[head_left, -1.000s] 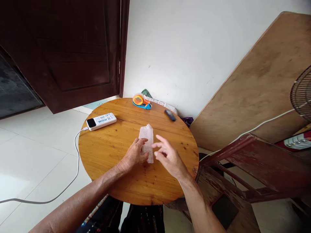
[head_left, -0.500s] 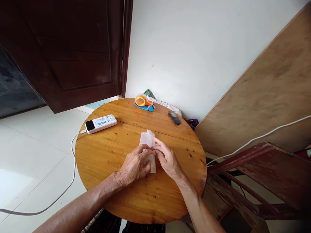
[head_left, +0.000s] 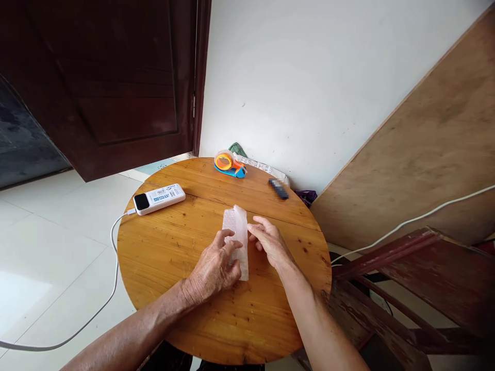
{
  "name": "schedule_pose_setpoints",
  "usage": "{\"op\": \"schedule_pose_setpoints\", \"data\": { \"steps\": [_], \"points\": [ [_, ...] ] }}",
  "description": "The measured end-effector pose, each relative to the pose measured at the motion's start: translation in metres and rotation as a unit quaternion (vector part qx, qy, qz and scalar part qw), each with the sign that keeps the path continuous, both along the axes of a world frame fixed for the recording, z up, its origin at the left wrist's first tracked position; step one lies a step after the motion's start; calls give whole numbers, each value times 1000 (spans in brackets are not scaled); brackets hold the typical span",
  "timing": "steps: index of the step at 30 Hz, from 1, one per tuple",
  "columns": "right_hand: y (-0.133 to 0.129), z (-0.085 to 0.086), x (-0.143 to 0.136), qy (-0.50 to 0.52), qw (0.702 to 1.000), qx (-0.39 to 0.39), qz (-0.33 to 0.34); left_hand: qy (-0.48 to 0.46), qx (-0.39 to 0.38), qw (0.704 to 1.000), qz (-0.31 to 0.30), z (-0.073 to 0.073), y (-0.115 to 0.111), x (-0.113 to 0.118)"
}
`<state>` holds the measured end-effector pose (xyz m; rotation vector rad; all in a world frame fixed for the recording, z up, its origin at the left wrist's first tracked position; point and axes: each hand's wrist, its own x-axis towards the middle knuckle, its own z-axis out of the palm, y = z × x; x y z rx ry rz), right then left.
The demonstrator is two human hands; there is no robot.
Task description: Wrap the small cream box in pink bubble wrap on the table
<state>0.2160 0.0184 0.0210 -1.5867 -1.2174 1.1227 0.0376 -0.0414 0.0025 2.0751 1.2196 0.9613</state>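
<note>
A narrow folded strip of whitish bubble wrap (head_left: 240,226) lies lengthwise on the round wooden table (head_left: 162,257). My left hand (head_left: 219,263) rests over its left and lower part, fingers bent and apart, fingertips on the wrap. Just right of the strip is my right hand (head_left: 269,240), with its fingers apart and nothing between them; its fingertips are close to the wrap's right edge. Whether anything is inside the wrap cannot be seen.
An orange and blue tape dispenser (head_left: 230,164) stands at the table's far edge. A dark pixelated object (head_left: 278,189) lies at the back right. On the left is a white power bank (head_left: 159,199) with a cable (head_left: 115,263). A wooden chair (head_left: 406,257) stands at the right.
My right hand has moved right, away from my left hand and off the bubble wrap. The fingers of my left hand have spread slightly, and more of the wrap shows.
</note>
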Motion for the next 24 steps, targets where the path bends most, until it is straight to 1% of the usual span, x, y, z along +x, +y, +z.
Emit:
{"op": "schedule_pose_setpoints", "data": {
  "steps": [2,3,4,5,6,8,10,11,12,13,14,15,17,19,21,24],
  "points": [
    [1,1,7,-59,997,49,4,-8,-31,999,7,2,1,0],
    [1,2,11,-100,991,84,22,-9,-43,999,5,4,3,0],
    [1,5,13,-144,980,125,51,-9,-51,999,-1,5,4,0],
    [2,8,14,-188,963,170,89,-10,-58,998,-7,7,6,-1],
    [3,12,13,-236,938,214,134,-12,-66,998,-14,8,8,-2],
    [8,20,5,-340,872,276,217,-19,-87,996,-23,9,11,-4],
    [15,28,-3,-440,801,287,285,-28,-109,993,-29,9,13,-5],
    [18,31,-6,-481,770,282,311,-31,-118,992,-31,8,14,-6],
    [20,34,-6,-512,744,279,326,-35,-126,991,-32,7,15,-6],
    [22,37,-5,-534,726,280,331,-40,-132,990,-33,6,15,-7],
    [23,41,-1,-549,714,285,327,-46,-136,989,-34,4,15,-6],
    [23,44,4,-558,710,292,315,-51,-138,989,-36,4,15,-6],
    [21,51,12,-559,713,306,291,-57,-132,989,-36,3,16,-6],
    [20,56,14,-545,722,309,294,-53,-129,990,-35,4,16,-5],
    [23,56,6,-529,730,302,312,-46,-134,989,-33,6,17,-6],
    [38,46,-13,-515,739,273,338,-36,-142,989,-34,9,17,-5]
  ]
}}
